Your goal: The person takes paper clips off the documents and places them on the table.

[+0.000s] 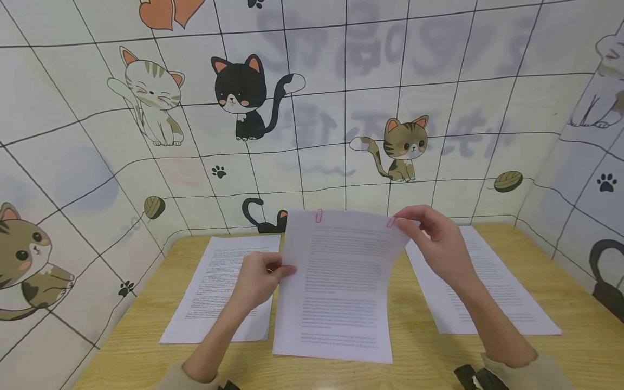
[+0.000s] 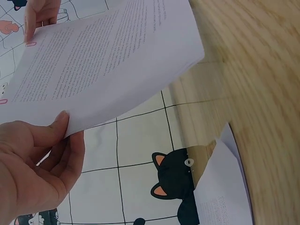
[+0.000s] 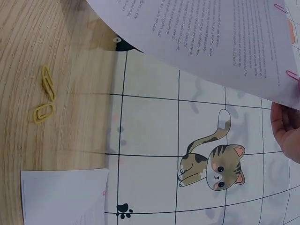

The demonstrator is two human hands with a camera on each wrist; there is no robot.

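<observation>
Beige fabric sleeves (image 1: 524,371) nearest us. Our left hand (image 1: 258,279) pinches the left edge of white printed paper (image 1: 341,281), raised between 2 flat white printed piles (image 1: 219,281); right hand (image 1: 439,246) pinches its far-right corner. 2 pink wire paperclips (image 1: 319,215) on its far edge: clipping looks done. 2 yellow wire paperclips (image 3: 48,84) lie loose on the yellowish wooden table (image 1: 409,292), apparently unused; can't tell about the piles.

Your right hand (image 3: 286,131), partly out of frame, holds the printed sheet (image 3: 211,47) at a corner, beside the lower pink clip (image 3: 292,75); upper pink clip (image 3: 280,8) on same edge. Wooden table (image 3: 75,136) at left: upper yellow clip (image 3: 48,84), lower yellow clip (image 3: 43,113) just beside it, white paper (image 3: 63,194) below. Striped cat (image 3: 225,166) printed on gridded wall (image 3: 150,126).
</observation>
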